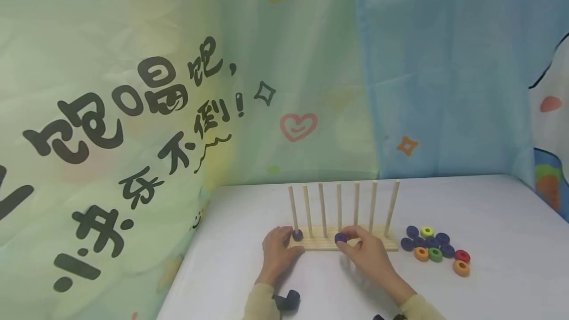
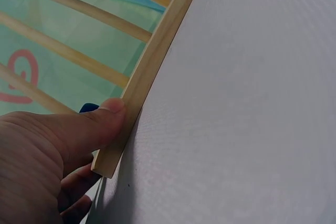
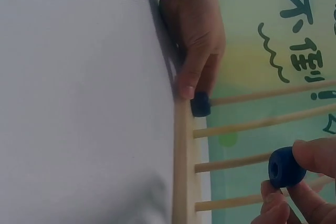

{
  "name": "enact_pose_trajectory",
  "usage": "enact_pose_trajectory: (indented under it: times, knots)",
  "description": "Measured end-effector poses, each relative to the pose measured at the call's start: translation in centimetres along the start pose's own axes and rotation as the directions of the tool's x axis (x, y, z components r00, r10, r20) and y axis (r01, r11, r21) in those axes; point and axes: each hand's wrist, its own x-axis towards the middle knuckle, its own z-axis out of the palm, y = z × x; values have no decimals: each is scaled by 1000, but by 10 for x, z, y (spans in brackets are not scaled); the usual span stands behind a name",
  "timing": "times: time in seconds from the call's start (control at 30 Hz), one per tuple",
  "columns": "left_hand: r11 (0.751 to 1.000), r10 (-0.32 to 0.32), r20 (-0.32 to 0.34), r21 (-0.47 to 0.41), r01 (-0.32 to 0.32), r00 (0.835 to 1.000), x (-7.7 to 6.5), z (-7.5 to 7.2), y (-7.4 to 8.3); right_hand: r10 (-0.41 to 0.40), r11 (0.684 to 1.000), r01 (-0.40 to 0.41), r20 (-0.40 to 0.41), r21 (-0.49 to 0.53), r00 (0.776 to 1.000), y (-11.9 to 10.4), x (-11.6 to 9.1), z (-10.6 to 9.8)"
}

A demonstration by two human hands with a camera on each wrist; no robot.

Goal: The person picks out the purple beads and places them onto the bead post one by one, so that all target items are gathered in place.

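Observation:
A pale wooden base (image 1: 317,244) carries a row of several upright pegs (image 1: 323,211). One dark blue bead (image 1: 298,235) sits at the foot of the leftmost peg. My left hand (image 1: 276,251) grips the left end of the base, its thumb (image 2: 111,109) on the front edge beside that bead. Between the thumb and fingers of my right hand (image 1: 366,255) is a second blue bead (image 3: 287,167), its hole showing in the right wrist view. That bead is off the pegs, in front of the middle ones.
Right of the base lies a loose group of beads: several blue ones (image 1: 447,251), a yellow one (image 1: 427,231), a green one (image 1: 435,254), a red one (image 1: 462,256) and two orange ones (image 1: 461,268). A printed curtain (image 1: 289,73) hangs behind the white table (image 1: 213,260).

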Motion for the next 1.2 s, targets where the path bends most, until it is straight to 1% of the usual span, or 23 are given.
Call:
enact_pose_trajectory:
  times: [0.1, 0.2, 0.47, 0.57, 0.7, 0.9, 1.07, 1.2]
  knots:
    - [1000, 8, 0, 7, -8, 1000, 0, 0, 1, -27, 999, 27, -4, -33, 1000, -7, 4, -2]
    - [1000, 7, -4, 8, -7, 1000, 0, -1, 2, -51, 998, 51, 7, -43, 999, -15, 7, -2]
    - [1000, 10, -13, 21, -10, 1000, -1, -3, 3, -138, 990, 138, 34, -8, 990, -32, 14, 0]
    - [999, 23, -24, 28, -22, 999, 0, -3, 3, -149, 989, 150, 39, -11, 988, -38, 15, 2]
    - [999, 27, -17, 21, -26, 999, 0, -2, 2, -161, 987, 162, 38, -19, 986, -44, 17, 4]
    - [1000, 4, 18, 0, -4, 1000, -1, -1, -1, -249, 968, 249, 31, 6, 968, -54, 24, 4]
    - [1000, -15, 17, -21, 15, 1000, -2, -2, -1, -291, 957, 291, 31, 4, 956, -62, 31, 0]
    - [999, -20, 11, -42, 21, 1000, -2, -3, 1, -325, 945, 326, 31, -15, 945, -71, 36, -9]
